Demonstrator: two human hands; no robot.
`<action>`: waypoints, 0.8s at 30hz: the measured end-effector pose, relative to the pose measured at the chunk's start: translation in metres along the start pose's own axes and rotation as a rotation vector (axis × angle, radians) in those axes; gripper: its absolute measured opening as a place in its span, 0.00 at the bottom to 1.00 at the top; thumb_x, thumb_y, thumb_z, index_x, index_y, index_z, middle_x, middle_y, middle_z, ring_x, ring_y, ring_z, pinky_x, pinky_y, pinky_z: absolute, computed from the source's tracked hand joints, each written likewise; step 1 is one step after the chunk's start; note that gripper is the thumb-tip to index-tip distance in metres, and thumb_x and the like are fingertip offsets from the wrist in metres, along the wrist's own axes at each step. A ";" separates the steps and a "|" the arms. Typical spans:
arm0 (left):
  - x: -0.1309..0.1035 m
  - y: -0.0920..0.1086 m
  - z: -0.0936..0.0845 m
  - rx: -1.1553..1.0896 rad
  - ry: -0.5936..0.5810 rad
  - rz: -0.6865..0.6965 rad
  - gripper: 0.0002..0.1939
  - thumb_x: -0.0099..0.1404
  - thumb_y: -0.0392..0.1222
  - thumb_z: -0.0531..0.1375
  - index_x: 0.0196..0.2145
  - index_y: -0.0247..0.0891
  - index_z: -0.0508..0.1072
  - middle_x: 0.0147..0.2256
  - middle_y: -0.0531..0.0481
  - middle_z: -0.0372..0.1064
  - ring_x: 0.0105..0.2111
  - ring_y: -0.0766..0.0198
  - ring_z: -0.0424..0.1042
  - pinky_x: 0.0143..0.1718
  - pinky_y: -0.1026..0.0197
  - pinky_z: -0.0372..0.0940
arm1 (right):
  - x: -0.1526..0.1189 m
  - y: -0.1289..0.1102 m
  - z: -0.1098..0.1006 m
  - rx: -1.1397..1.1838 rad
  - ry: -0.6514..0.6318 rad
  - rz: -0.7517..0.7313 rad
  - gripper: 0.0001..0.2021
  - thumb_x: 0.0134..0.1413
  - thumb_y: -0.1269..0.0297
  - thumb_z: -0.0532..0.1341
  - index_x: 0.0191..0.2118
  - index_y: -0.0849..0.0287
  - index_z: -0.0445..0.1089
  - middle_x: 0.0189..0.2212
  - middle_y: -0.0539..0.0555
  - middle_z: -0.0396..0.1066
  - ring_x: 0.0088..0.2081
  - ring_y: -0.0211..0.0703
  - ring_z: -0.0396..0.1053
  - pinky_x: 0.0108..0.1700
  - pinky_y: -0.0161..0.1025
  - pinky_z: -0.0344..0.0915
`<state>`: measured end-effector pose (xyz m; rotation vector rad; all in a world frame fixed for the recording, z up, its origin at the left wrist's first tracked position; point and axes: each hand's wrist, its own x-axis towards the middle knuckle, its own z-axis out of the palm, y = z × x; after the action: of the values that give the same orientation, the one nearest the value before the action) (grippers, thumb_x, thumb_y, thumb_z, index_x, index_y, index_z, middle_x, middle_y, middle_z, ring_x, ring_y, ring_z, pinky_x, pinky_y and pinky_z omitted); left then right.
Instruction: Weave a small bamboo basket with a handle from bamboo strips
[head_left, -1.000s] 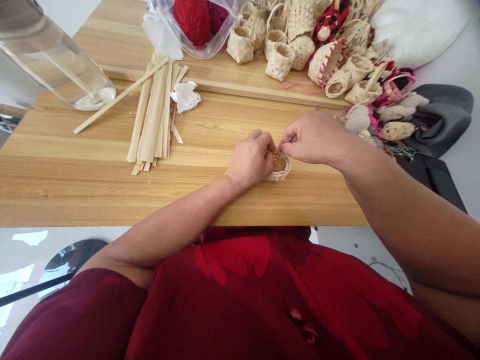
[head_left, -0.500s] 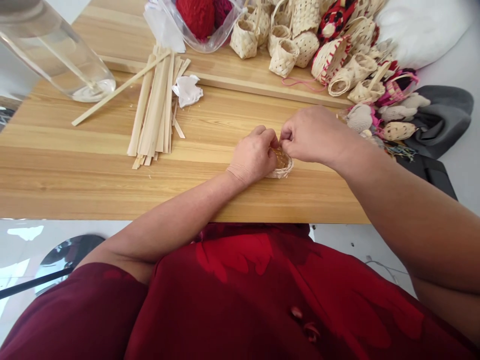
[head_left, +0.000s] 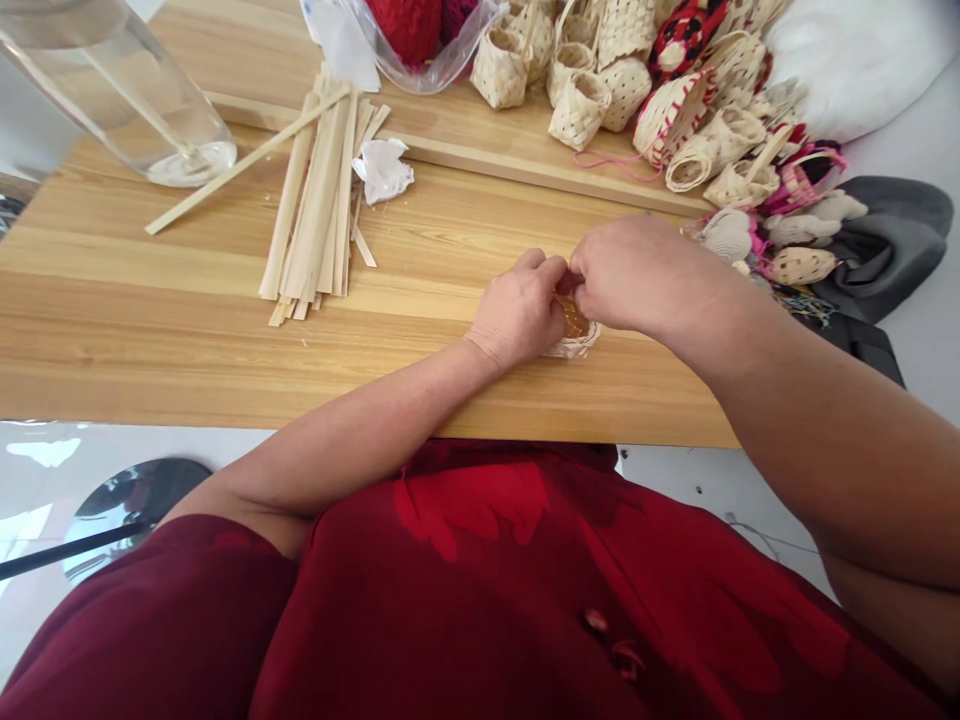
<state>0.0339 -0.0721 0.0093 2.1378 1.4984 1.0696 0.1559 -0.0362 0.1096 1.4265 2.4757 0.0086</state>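
Observation:
A small woven basket of pale strips rests on the wooden table, partly covered by both hands. My left hand is closed on the basket's left and far rim, its forearm lying along the table's front edge. Coming in from the right, my right hand pinches at the basket's far edge, its fingertips meeting those of the left. What exactly the right fingertips grip is hidden behind the knuckles.
Flat pale strips lie bundled at left, beside crumpled white paper and a clear water container. A wooden ledge crosses the table. Several small woven baskets, a bag of red yarn and grey cloth lie beyond.
The camera view has shifted slightly, so the table's things sit a little farther right and higher. Both hands stay at the basket, the right fingers now closer against the left.

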 end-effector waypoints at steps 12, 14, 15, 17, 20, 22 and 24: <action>0.003 0.009 -0.001 -0.005 -0.055 0.011 0.09 0.64 0.32 0.57 0.40 0.37 0.75 0.39 0.42 0.74 0.39 0.53 0.74 0.42 0.53 0.68 | -0.005 -0.013 -0.014 -0.224 -0.126 0.089 0.09 0.50 0.71 0.60 0.34 0.63 0.79 0.32 0.65 0.78 0.36 0.53 0.75 0.31 0.41 0.55; 0.003 0.008 0.001 -0.050 -0.051 -0.006 0.10 0.63 0.30 0.56 0.39 0.37 0.75 0.40 0.42 0.75 0.40 0.54 0.74 0.44 0.53 0.68 | -0.006 -0.012 -0.014 -0.218 -0.144 0.111 0.09 0.49 0.71 0.61 0.34 0.61 0.79 0.31 0.64 0.78 0.35 0.54 0.74 0.30 0.41 0.56; 0.002 0.008 0.002 -0.093 -0.043 -0.025 0.10 0.62 0.29 0.56 0.38 0.37 0.74 0.40 0.43 0.75 0.41 0.54 0.75 0.45 0.53 0.68 | -0.006 -0.011 -0.014 -0.217 -0.139 0.122 0.09 0.49 0.71 0.61 0.35 0.61 0.79 0.30 0.63 0.78 0.35 0.54 0.74 0.31 0.42 0.57; 0.001 0.005 0.005 -0.208 -0.028 -0.076 0.12 0.60 0.28 0.56 0.40 0.38 0.74 0.40 0.45 0.76 0.42 0.56 0.75 0.46 0.55 0.69 | -0.007 -0.009 -0.012 -0.200 -0.103 0.121 0.08 0.51 0.71 0.61 0.34 0.60 0.79 0.29 0.62 0.77 0.34 0.53 0.73 0.32 0.42 0.58; 0.000 0.000 0.009 -0.401 -0.075 -0.169 0.16 0.61 0.33 0.60 0.48 0.39 0.71 0.41 0.47 0.78 0.41 0.57 0.77 0.46 0.54 0.70 | -0.012 -0.004 -0.007 -0.119 -0.051 0.105 0.09 0.54 0.70 0.60 0.30 0.60 0.78 0.27 0.60 0.76 0.32 0.51 0.72 0.32 0.42 0.57; -0.002 -0.003 0.009 -0.539 -0.192 -0.185 0.25 0.60 0.41 0.65 0.55 0.39 0.67 0.44 0.45 0.78 0.43 0.55 0.78 0.48 0.52 0.70 | -0.017 0.001 -0.003 -0.069 -0.017 0.104 0.10 0.53 0.71 0.59 0.28 0.59 0.78 0.26 0.59 0.76 0.31 0.50 0.71 0.31 0.42 0.54; -0.003 -0.007 0.008 -0.684 -0.346 -0.126 0.40 0.55 0.48 0.71 0.61 0.39 0.61 0.49 0.42 0.77 0.47 0.53 0.78 0.51 0.51 0.70 | -0.023 0.008 0.003 -0.027 0.027 0.107 0.11 0.52 0.71 0.58 0.28 0.59 0.79 0.26 0.58 0.77 0.29 0.49 0.70 0.31 0.42 0.53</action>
<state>0.0349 -0.0708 -0.0017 1.6147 0.9144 0.9281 0.1741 -0.0518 0.1135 1.5560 2.4079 0.0831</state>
